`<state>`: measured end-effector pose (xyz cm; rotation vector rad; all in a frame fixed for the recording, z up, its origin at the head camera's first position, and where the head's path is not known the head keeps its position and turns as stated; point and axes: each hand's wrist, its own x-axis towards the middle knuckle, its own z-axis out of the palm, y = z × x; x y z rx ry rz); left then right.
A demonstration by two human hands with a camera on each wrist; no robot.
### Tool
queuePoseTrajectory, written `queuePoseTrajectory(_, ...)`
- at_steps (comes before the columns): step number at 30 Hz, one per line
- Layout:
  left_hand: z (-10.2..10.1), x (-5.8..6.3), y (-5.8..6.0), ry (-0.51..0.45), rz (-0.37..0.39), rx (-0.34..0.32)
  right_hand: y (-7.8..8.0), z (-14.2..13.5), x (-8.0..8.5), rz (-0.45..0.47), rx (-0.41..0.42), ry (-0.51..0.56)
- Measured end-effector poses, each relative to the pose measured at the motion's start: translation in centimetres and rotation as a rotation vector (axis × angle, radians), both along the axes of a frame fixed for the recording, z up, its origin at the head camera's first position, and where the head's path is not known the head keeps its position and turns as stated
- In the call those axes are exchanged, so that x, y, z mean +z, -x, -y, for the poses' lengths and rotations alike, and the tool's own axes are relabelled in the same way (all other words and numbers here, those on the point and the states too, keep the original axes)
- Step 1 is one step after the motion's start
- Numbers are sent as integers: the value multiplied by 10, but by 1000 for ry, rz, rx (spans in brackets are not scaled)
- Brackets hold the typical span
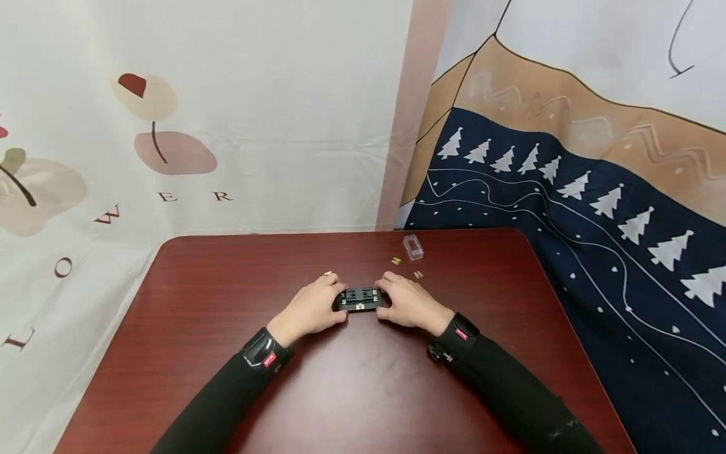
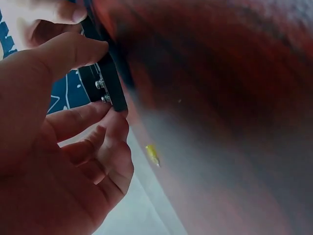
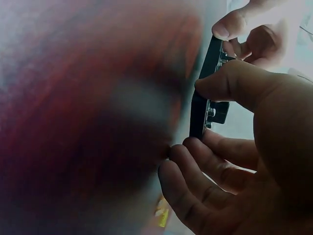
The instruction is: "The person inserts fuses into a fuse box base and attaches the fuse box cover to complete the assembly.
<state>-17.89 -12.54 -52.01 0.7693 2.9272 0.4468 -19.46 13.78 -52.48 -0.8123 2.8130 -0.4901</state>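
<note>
A small black rectangular block with metal screws or terminals (image 1: 360,300) is held between both hands near the middle of the table. My left hand (image 1: 312,307) grips its left end, the thumb on the near side and the fingers at the far side. At the other end my right hand (image 1: 413,304) pinches it the same way. The left wrist view shows screw heads on the block (image 2: 116,88) beside the left thumb. From the right wrist, the block (image 3: 199,105) is seen edge-on between thumb and fingertips. Its exact kind cannot be told.
Beyond the right hand lie a yellow piece (image 1: 396,260), a small pale metallic piece (image 1: 418,274) and a clear plastic box (image 1: 413,246). Another yellow piece (image 2: 152,154) lies past the left fingers. Printed curtains (image 1: 306,126) hang behind the reddish-brown table (image 1: 227,271).
</note>
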Motion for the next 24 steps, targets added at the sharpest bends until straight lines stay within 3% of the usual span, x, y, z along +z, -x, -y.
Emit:
queuePoseTrajectory(6, -3, -7, 4, 4, 9, -11, 1, 0, -4, -22, -18, -33)
queuePoseTrajectory(11, -2, -7, 4, -35, 63, -21, 1, 3, -1, 12, -48, -56)
queuePoseTrajectory(17, 3, -7, 4, -83, 69, -20, -1, 3, 3, 29, -39, -41)
queuePoseTrajectory(24, 8, -5, 4, -78, 94, 1, 18, -28, 18, -141, -75, 25)
